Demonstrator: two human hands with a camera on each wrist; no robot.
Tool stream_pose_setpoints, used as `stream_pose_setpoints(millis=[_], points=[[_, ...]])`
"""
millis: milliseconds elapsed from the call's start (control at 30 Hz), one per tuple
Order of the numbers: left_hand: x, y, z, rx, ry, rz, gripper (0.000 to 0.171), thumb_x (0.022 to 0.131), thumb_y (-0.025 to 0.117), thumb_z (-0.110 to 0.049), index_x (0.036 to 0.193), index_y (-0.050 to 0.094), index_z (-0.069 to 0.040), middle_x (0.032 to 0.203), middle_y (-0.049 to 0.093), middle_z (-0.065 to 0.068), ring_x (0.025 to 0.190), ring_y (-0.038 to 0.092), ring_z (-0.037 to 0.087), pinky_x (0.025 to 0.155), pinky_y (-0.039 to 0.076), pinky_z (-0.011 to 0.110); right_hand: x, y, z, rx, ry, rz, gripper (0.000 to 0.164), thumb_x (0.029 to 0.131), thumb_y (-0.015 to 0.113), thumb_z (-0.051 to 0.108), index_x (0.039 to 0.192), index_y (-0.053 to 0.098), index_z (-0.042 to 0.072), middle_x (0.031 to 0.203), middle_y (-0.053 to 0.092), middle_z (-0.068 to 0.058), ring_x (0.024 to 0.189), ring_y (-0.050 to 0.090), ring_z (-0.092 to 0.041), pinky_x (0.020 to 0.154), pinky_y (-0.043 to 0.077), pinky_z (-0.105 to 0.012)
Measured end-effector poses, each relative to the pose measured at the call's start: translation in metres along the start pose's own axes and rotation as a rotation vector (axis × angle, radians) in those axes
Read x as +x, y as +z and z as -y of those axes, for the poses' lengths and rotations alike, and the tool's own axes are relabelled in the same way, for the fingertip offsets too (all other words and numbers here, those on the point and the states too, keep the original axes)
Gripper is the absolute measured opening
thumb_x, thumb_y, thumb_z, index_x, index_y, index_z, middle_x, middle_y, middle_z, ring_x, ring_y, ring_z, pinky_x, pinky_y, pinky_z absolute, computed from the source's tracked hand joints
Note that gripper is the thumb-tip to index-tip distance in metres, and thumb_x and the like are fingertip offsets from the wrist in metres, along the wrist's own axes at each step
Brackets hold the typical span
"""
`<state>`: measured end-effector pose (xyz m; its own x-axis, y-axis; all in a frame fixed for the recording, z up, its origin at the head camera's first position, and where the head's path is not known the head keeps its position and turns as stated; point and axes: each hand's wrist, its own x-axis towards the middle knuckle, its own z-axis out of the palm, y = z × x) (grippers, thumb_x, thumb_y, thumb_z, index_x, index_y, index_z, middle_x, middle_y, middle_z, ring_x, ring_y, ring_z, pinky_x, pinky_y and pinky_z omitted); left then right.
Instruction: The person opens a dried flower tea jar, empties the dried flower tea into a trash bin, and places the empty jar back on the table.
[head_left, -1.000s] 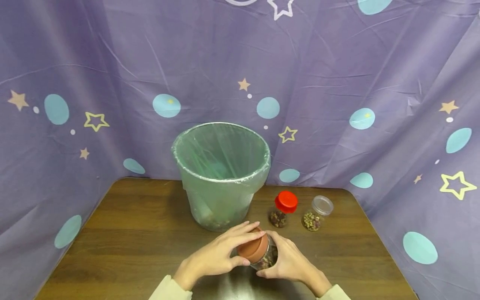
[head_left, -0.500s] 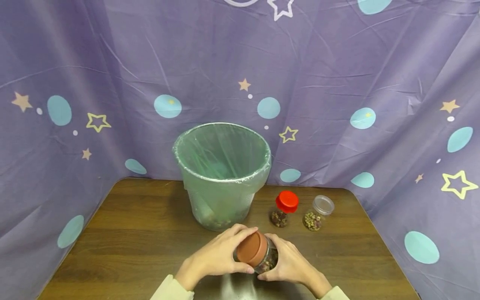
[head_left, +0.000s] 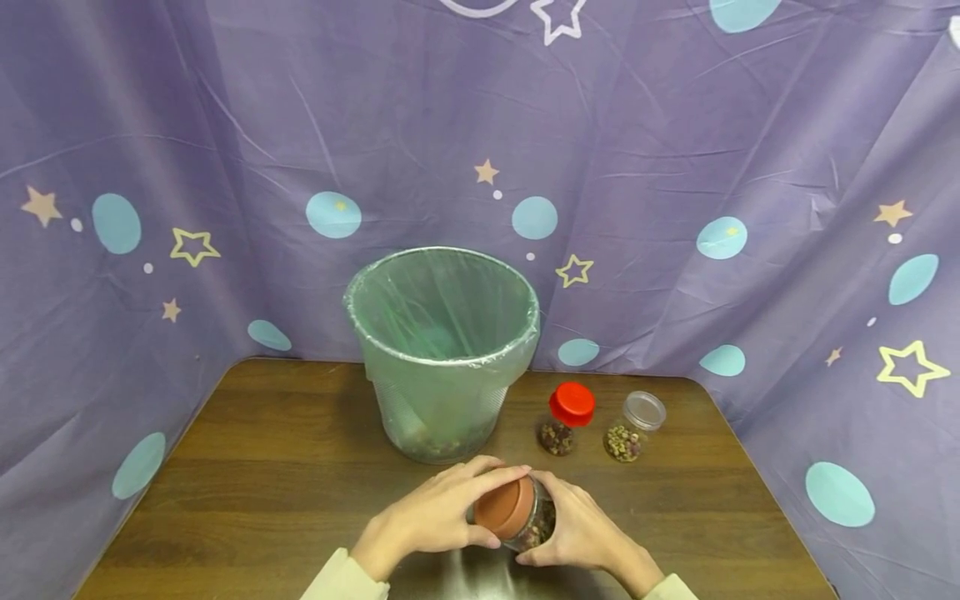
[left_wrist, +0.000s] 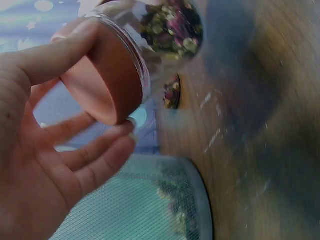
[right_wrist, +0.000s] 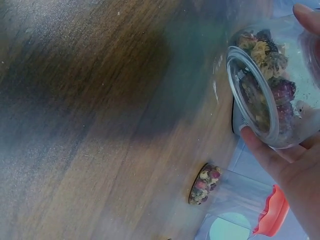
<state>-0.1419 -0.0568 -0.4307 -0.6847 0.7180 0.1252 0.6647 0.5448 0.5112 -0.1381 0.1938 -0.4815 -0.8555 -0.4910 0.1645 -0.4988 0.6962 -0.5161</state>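
Both hands hold a clear jar [right_wrist: 295, 80] of dried flowers, tilted with its lid toward the left and its base toward the right. My left hand [head_left: 429, 512] grips the brown-orange lid [head_left: 504, 505], thumb on the near side and fingers over the far side. Around the clear body curls my right hand [head_left: 577, 523], thumb at the front. In the left wrist view the lid [left_wrist: 107, 75] sits on the jar's mouth, and dried buds lie at the far end of the glass.
A bin [head_left: 442, 400] lined with a green bag stands behind the hands. To its right are a red-lidded jar [head_left: 572, 408] and a clear-lidded jar [head_left: 628, 437], both holding dried flowers. The wooden table [head_left: 247, 467] meets a purple patterned curtain [head_left: 645, 133] at the back.
The left hand's fingers and thumb have shifted about the lid, reaching back over its far edge after drawing off it. The jar has dipped slightly; the right hand keeps its grip.
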Motion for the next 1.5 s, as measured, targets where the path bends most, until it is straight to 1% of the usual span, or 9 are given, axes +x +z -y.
stream_pose_setpoints(millis=[100,200,400,500,667,900,1067,1200,1500], points=[[0.001,0.002,0.000,-0.049,-0.021,-0.031,0.082,0.081,0.078,-0.040,0.152,0.037,-0.033,0.133,0.054,-0.004,0.116,0.058,0.013,0.097,0.052,0.034,0.000,0.001,0.000,-0.013,-0.007,-0.009,0.091,0.061,0.087,0.055,0.132,0.052,0.010,0.112,0.068,0.004,0.094,0.064,-0.006,0.080,0.054,-0.028],[0.001,0.006,0.000,-0.075,-0.040,-0.067,0.082,0.080,0.079,-0.041,0.151,0.040,-0.030,0.127,0.056,-0.003,0.111,0.058,0.010,0.092,0.052,0.030,-0.001,0.001,0.001,-0.030,-0.001,-0.019,0.091,0.060,0.087,0.056,0.131,0.053,0.011,0.112,0.068,0.006,0.094,0.064,-0.005,0.081,0.053,-0.029],[0.003,0.013,-0.002,-0.136,-0.104,-0.122,0.079,0.079,0.078,-0.047,0.148,0.044,-0.028,0.122,0.057,0.001,0.102,0.060,0.013,0.081,0.052,0.027,-0.001,0.001,0.000,-0.048,0.008,-0.029,0.092,0.058,0.088,0.056,0.130,0.053,0.012,0.111,0.067,0.005,0.093,0.064,-0.007,0.079,0.053,-0.029],[0.004,0.016,-0.003,-0.154,-0.145,-0.137,0.078,0.078,0.076,-0.052,0.146,0.046,-0.028,0.122,0.057,0.001,0.100,0.060,0.014,0.079,0.052,0.028,-0.001,0.002,-0.001,-0.037,0.011,-0.026,0.091,0.058,0.088,0.056,0.130,0.053,0.012,0.111,0.067,0.005,0.092,0.064,-0.006,0.078,0.053,-0.028],[0.005,0.019,-0.004,-0.141,-0.195,-0.151,0.079,0.079,0.072,-0.058,0.145,0.046,-0.025,0.125,0.059,0.001,0.099,0.061,0.013,0.079,0.052,0.030,-0.001,0.001,-0.001,-0.013,0.007,-0.020,0.090,0.059,0.088,0.055,0.130,0.053,0.013,0.111,0.067,0.005,0.091,0.063,-0.005,0.077,0.053,-0.026],[0.008,0.020,-0.006,-0.119,-0.238,-0.192,0.077,0.080,0.068,-0.064,0.142,0.050,-0.023,0.115,0.062,-0.001,0.090,0.061,0.010,0.072,0.051,0.027,-0.002,0.002,0.000,-0.035,-0.006,-0.057,0.091,0.058,0.088,0.056,0.130,0.054,0.012,0.111,0.068,0.005,0.093,0.064,-0.006,0.078,0.054,-0.028],[0.010,0.021,-0.007,-0.097,-0.279,-0.225,0.076,0.081,0.065,-0.067,0.138,0.054,-0.020,0.109,0.064,0.000,0.089,0.062,0.013,0.069,0.050,0.027,-0.001,0.002,0.001,-0.054,-0.003,-0.069,0.091,0.058,0.088,0.056,0.129,0.054,0.012,0.111,0.069,0.004,0.095,0.065,-0.007,0.079,0.054,-0.030],[0.011,0.022,-0.008,-0.107,-0.314,-0.242,0.074,0.081,0.064,-0.068,0.136,0.056,-0.019,0.108,0.064,0.001,0.090,0.062,0.016,0.069,0.050,0.029,-0.001,0.002,0.002,-0.047,0.000,-0.069,0.092,0.057,0.089,0.056,0.130,0.054,0.012,0.112,0.069,0.003,0.095,0.065,-0.008,0.079,0.054,-0.030],[0.012,0.023,-0.008,-0.128,-0.344,-0.276,0.070,0.081,0.064,-0.067,0.131,0.059,-0.018,0.110,0.066,0.003,0.094,0.064,0.020,0.071,0.051,0.033,-0.001,0.003,0.001,-0.033,0.017,-0.058,0.094,0.058,0.087,0.058,0.132,0.052,0.011,0.112,0.069,0.003,0.095,0.065,-0.009,0.078,0.054,-0.028]])
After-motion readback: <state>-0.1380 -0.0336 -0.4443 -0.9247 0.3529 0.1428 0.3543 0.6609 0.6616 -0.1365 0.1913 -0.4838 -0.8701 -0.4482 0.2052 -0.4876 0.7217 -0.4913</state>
